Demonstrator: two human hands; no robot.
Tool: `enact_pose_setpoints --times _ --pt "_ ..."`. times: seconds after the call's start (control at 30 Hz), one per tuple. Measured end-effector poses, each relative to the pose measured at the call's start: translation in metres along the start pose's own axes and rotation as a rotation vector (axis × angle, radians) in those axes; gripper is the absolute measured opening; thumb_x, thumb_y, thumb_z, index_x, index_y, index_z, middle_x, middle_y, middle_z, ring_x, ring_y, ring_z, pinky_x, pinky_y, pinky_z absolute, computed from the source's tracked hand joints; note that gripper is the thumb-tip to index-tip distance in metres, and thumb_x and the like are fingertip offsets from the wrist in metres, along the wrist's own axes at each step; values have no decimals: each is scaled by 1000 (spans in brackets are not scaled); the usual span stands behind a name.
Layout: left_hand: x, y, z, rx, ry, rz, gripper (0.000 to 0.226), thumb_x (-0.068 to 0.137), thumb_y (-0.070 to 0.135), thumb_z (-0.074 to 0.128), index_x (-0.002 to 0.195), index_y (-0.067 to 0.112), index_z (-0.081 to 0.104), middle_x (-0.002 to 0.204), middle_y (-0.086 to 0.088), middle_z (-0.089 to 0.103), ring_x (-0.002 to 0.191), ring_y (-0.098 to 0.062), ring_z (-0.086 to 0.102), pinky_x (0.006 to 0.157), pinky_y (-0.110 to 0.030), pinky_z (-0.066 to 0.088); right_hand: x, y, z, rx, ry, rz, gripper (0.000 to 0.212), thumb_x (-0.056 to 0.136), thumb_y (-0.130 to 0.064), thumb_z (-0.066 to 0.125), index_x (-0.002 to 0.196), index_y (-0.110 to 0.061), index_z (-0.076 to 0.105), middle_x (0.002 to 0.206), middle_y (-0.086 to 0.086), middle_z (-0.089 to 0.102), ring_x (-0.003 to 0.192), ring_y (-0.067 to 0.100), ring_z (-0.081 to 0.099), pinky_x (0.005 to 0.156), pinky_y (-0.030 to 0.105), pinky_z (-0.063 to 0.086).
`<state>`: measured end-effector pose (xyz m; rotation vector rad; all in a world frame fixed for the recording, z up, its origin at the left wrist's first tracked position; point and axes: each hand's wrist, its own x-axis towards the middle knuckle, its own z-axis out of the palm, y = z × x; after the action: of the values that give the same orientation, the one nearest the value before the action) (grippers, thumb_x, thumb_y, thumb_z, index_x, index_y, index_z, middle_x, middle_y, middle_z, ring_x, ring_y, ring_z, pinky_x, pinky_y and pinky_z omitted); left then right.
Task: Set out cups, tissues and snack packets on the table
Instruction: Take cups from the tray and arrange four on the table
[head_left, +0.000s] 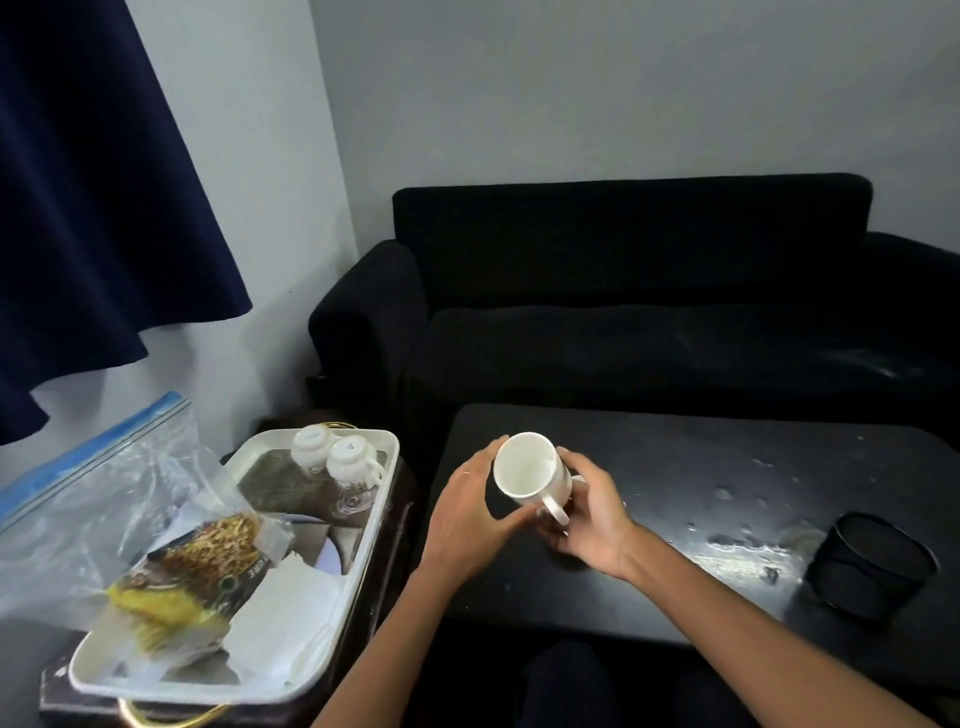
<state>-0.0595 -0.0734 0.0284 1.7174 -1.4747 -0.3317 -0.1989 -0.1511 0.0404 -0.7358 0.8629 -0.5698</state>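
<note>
Three white cups (530, 473); one snack packet (202, 561); one zip bag (104, 483); one tray (197, 693); one mesh pot (872, 571)

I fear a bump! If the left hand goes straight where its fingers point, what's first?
Most likely the white mug in the right hand; the left hand is right beside it.
</note>
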Motion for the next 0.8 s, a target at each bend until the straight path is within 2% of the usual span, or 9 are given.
enact_pose_setpoints --times 0.13,0.2,0.3,0.43,0.5,0.57,0.67,0.73,0.8 --pt "2 14 17 -132 -13 -70 69 56 73 72 115 56 39 117 32 56 112 8 52 90 -21 44 -5 -3 -19 -54 32 10 47 80 -54 50 89 -12 70 69 7 68 54 15 62 62 27 47" --pt "2 20 25 -161 -21 -87 69 54 75 72 111 55 39 112 32 59 109 10 54 84 -15 43 -10 -6 -27 -116 54 18 47 83 -55 46 91 -15 68 69 6 66 56 16 60 59 26 45" --pt "2 27 37 -132 -25 -108 70 52 77 71 109 52 38 107 31 60 104 9 56 82 -17 45 -17 -12 -36 -224 149 25 41 87 -55 44 89 -19 64 63 2 63 53 15 58 50 23 46" --pt "0 36 53 -41 -25 -128 73 50 81 64 109 48 38 103 28 59 103 0 58 86 -28 47 -26 -27 -48 -351 300 -166 31 91 -48 47 97 -20 60 82 -2 64 66 11 60 56 26 50" --pt "-1 41 61 -21 -18 -143 77 49 82 63 112 43 40 105 24 59 104 -3 58 87 -31 47 -31 -34 -53 -456 262 -275 26 90 -46 51 91 -21 61 83 -4 62 65 3 59 52 21 47" --pt "0 47 70 -9 -14 -165 79 49 80 65 112 40 41 101 23 57 101 -4 58 82 -28 46 -34 -37 -57 -592 201 -325 20 86 -41 61 91 -21 61 90 -4 63 70 -1 60 55 15 46" --pt "2 55 84 -6 -25 -190 81 46 79 65 111 36 40 98 21 52 99 -7 56 80 -30 48 -34 -37 -65 -773 185 -326 42 74 -30 77 109 -20 56 107 -1 60 93 13 61 60 19 47" --pt "4 57 93 -23 -54 -205 83 46 78 64 112 34 40 101 19 52 101 -9 55 81 -33 51 -34 -37 -70 -855 234 -334 53 66 -28 83 111 -19 55 107 0 59 97 18 61 61 25 50" --pt "6 56 101 -47 -109 -215 84 48 74 69 115 33 40 105 17 54 102 -11 56 81 -35 51 -33 -39 -77 -954 271 -349 55 62 -29 85 108 -17 57 105 1 61 96 20 62 68 31 54"
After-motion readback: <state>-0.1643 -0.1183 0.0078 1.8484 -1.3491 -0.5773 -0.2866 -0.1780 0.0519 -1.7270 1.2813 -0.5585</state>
